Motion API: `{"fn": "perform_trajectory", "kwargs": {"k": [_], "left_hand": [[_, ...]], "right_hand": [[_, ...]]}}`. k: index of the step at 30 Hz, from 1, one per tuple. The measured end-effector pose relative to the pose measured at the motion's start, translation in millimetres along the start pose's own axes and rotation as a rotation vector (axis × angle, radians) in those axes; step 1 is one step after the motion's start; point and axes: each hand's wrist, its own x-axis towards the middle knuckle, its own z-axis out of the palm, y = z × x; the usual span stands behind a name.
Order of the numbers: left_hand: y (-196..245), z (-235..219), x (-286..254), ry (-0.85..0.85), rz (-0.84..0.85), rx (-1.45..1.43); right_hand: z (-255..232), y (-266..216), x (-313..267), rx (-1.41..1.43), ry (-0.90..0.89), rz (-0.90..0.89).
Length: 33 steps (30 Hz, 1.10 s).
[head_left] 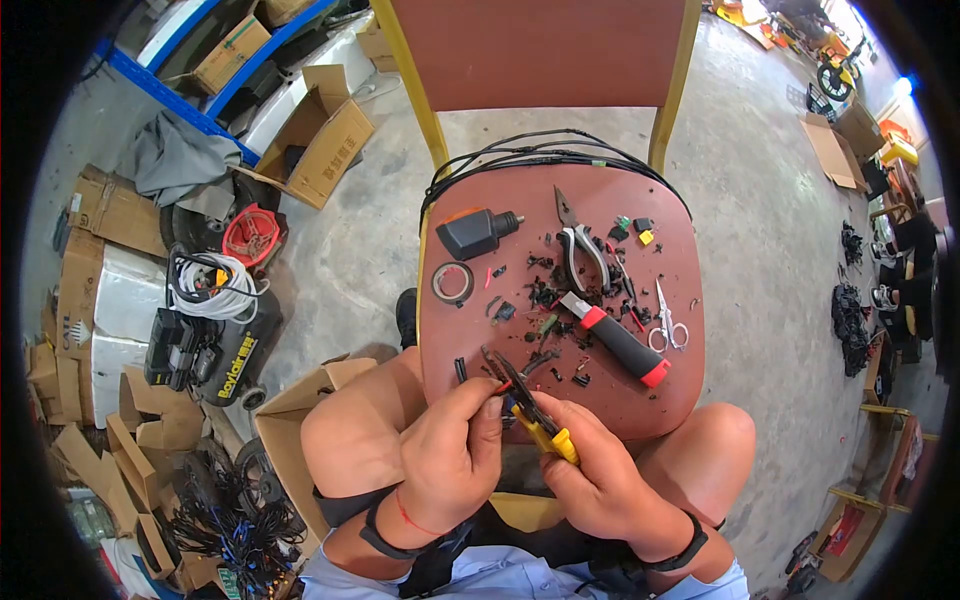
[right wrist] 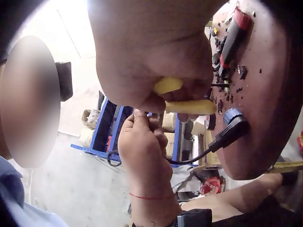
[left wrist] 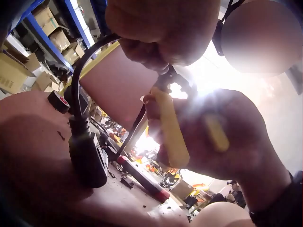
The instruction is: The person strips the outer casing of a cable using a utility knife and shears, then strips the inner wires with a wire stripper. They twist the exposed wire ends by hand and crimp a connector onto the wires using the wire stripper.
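Observation:
My left hand (head_left: pixel 450 455) pinches a black cable between thumb and fingers. Its dark plug-like connector (left wrist: pixel 89 158) hangs below the hand over the chair seat, and a blue part (right wrist: pixel 232 114) shows on it in the right wrist view. With my right hand (head_left: pixel 605 470) I grip the yellow handles (head_left: pixel 548 436) of wire-cutting pliers. Their dark jaws meet the cable end right at my left fingertips, where a bit of red shows. The exact bite of the jaws is hidden by my fingers in both wrist views.
On the chair seat (head_left: pixel 460 190) lie grey-handled pliers (head_left: pixel 584 255), a red-black utility knife (head_left: pixel 622 345), small scissors (head_left: pixel 666 322), a tape roll (head_left: pixel 452 284), a black bottle (head_left: pixel 470 235) and black scraps. Coiled black cable (head_left: pixel 560 155) lies along the back. Boxes and an air compressor (head_left: pixel 240 350) stand left.

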Motion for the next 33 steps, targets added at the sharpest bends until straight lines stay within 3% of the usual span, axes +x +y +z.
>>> {"fn": "perform_trajectory", "kwargs": {"k": [10, 16, 19, 25, 33], "left_hand": [[-8.9, -1.8, -5.1, -0.037, -0.047, -0.085], [-8.5, -0.2, -4.7, -0.017, 0.01, -0.038], [-6.2, 1.3, -4.7, 0.006, -0.047, -0.069], [-9.9, 2.0, -3.6, -0.019, 0.056, -0.013], [-12.9, 1.5, -6.7, -0.019, 0.04, -0.008]], "right_hand": [[6.2, 6.7, -2.9, 0.225, -0.007, 0.012], [0.9, 0.2, 0.8, 0.193, 0.015, 0.146], [2.3, 0.5, 2.0, 0.33, -0.059, 0.292], [5.1, 1.9, 4.0, 0.266, -0.057, 0.278], [2.7, -2.6, 7.0, 0.182, -0.057, 0.247]]}}
